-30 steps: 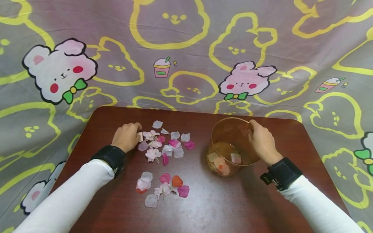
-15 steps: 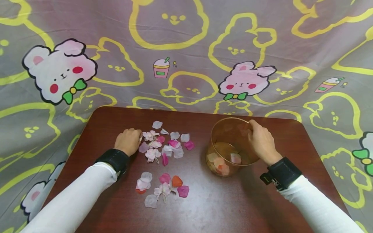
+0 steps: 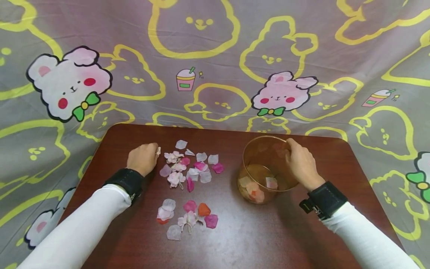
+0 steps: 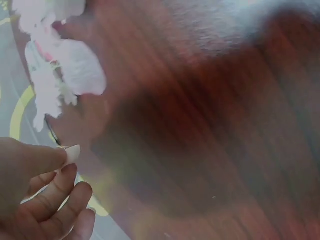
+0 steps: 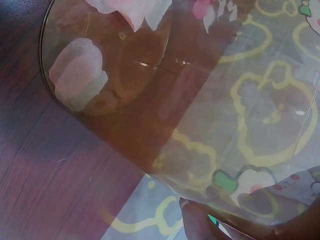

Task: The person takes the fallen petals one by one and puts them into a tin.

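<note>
Left hand (image 3: 142, 158) pinches a small pale piece (image 3: 158, 151), just off the 9 o'clock edge of the upper petal cluster (image 3: 176, 178). Right hand (image 3: 300, 164) grips the amber container (image 3: 265, 151) around 2 o'clock on its rim; loose petals (image 3: 256, 195) inside. Container sits at 3 o'clock from that cluster on the tabletop (image 3: 242, 239), lower petal cluster (image 3: 189, 218) at 6 o'clock.

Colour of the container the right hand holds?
The container is transparent amber-brown; head view shows it best.
</note>
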The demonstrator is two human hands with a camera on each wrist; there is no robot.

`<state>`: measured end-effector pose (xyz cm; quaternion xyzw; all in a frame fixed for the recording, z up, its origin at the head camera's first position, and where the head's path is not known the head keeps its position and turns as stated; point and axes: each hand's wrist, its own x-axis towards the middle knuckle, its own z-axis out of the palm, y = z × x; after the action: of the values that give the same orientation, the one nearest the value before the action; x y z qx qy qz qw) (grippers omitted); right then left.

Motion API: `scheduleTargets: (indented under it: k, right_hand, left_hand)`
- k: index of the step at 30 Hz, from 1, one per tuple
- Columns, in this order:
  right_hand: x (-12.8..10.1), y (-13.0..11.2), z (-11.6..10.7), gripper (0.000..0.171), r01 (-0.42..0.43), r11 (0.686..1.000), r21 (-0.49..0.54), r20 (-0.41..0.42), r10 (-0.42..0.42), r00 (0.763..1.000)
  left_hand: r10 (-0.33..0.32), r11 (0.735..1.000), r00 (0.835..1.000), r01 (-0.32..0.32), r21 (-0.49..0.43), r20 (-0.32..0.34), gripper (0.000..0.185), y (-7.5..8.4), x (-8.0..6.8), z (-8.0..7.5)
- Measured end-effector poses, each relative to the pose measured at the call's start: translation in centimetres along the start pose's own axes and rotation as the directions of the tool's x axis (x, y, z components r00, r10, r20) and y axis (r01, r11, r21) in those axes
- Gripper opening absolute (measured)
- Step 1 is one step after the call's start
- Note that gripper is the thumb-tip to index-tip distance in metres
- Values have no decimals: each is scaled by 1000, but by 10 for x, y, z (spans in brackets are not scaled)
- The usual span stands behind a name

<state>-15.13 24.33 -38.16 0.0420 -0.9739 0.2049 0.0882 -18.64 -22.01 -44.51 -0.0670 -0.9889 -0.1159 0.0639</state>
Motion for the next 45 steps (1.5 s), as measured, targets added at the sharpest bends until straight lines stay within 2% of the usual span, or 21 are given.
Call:
scheduleTargets:
  k: [6,12,20,28,40,43,45]
  right_hand:
    - [1,0,0,9,-2,1000,-6,0,2,1000]
    - [0,0,0,8,-2,1000,-1,-1,2,1000]
    - [0,0,0,8,-6,1000,-1,2,6,1000]
    - [0,-1,0,7,-15,1000,-10,8,16,1000]
    - [0,0,0,5,-7,1000,-6,-5,7,1000]
    - [1,1,0,6,-4,1000,-3,-6,4,1000]
    - [1,1,0,7,-3,1000,-2,-5,3,1000]
  left_hand:
    - [7,1000,999,-8,-28,-34,12,5,5,-11]
    - [22,998,999,-25,-65,-39,13,21,11,-25]
    - [88,992,995,-91,-84,-39,14,57,16,-36]
    - [177,977,984,-179,-116,-29,17,109,15,-47]
    - [368,908,929,-369,-197,-42,8,192,-6,-55]
    - [415,885,909,-415,-212,-44,8,208,-12,-55]
    - [454,865,889,-454,-213,-54,9,218,-15,-54]
